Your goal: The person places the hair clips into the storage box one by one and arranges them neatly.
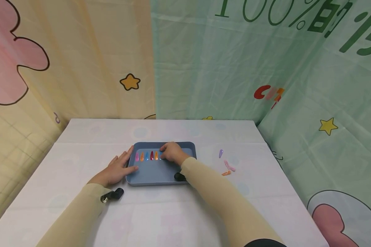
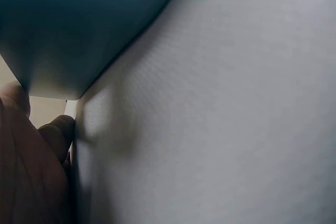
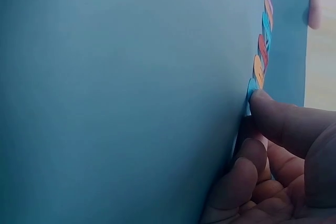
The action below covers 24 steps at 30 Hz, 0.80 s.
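Observation:
A blue-grey tray [image 1: 157, 175] lies on the table with a row of snap hair clips along its far side. From the left come a pink clip [image 1: 137, 156], an orange clip [image 1: 142, 156], a blue clip [image 1: 146, 156], a red clip [image 1: 152, 155] and a second orange clip [image 1: 156, 155]. At the row's right end my right hand [image 1: 174, 153] pinches another blue hair clip [image 3: 251, 87], its lower part hidden by the fingers. My left hand [image 1: 115, 170] rests at the tray's left edge, fingers extended along the outside and thumb over the rim.
Right of the tray, on the white-covered table [image 1: 154, 212], lie a purple clip [image 1: 221, 153], pink clips [image 1: 229, 166] and an orange clip [image 1: 226, 173]. Patterned curtains [image 1: 204, 68] hang behind the table and at its sides.

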Each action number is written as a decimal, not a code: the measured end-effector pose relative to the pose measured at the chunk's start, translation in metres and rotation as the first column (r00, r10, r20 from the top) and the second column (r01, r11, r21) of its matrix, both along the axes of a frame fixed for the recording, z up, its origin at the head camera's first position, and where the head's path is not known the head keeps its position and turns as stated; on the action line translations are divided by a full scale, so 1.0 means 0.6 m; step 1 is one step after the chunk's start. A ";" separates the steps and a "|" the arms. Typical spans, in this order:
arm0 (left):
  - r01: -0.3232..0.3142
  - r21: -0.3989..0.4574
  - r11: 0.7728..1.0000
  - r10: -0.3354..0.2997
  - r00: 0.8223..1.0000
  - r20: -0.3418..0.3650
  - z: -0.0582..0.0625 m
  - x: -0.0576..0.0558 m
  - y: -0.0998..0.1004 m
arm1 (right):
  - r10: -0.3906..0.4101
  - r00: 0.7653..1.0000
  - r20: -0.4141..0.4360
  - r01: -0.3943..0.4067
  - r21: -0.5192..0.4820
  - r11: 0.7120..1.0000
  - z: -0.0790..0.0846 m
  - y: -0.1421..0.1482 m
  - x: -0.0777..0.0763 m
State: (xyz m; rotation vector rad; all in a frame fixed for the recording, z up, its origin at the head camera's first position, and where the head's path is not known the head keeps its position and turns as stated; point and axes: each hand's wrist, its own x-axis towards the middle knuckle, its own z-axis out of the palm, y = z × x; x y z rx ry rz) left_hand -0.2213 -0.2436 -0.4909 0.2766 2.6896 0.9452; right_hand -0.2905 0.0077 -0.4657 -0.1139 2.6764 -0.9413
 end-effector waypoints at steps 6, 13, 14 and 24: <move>0.003 -0.004 1.000 -0.003 1.000 -0.004 -0.005 -0.003 -0.003 | -0.017 0.999 0.027 0.018 -0.018 1.000 -0.004 0.001 0.000; 0.003 0.001 1.000 -0.003 1.000 -0.006 -0.005 -0.004 -0.002 | -0.014 0.999 0.031 0.015 -0.030 0.999 -0.007 0.004 -0.003; 0.003 0.002 1.000 -0.003 1.000 -0.007 -0.004 -0.004 -0.002 | -0.010 0.999 0.032 0.011 -0.032 0.999 -0.006 0.005 -0.002; 0.006 0.004 1.000 -0.006 1.000 -0.014 -0.002 -0.002 -0.001 | 0.007 0.999 0.046 -0.006 -0.028 1.000 0.001 0.007 0.000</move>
